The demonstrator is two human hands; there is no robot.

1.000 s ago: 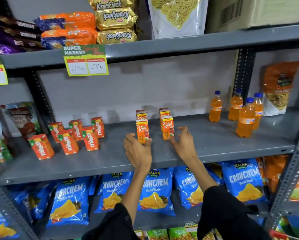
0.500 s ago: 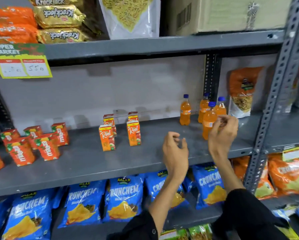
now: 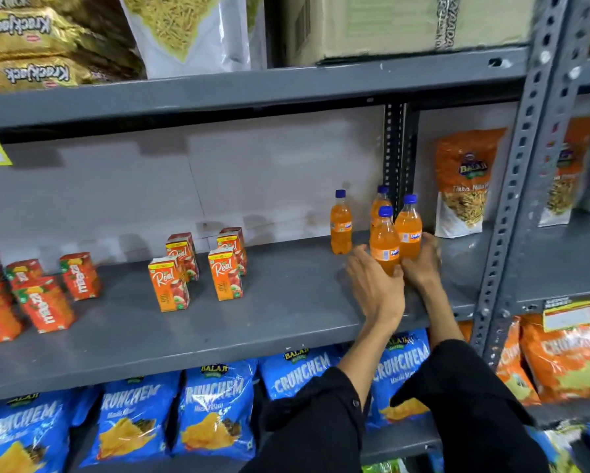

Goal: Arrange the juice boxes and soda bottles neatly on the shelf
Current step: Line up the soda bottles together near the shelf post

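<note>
The front orange plastic soda bottle with a blue cap (image 3: 384,245) stands on the grey metal shelf (image 3: 286,312), cupped by my left hand (image 3: 377,285) and right hand (image 3: 421,264). I'd slide it upright, low, level with its neighbours.
</note>
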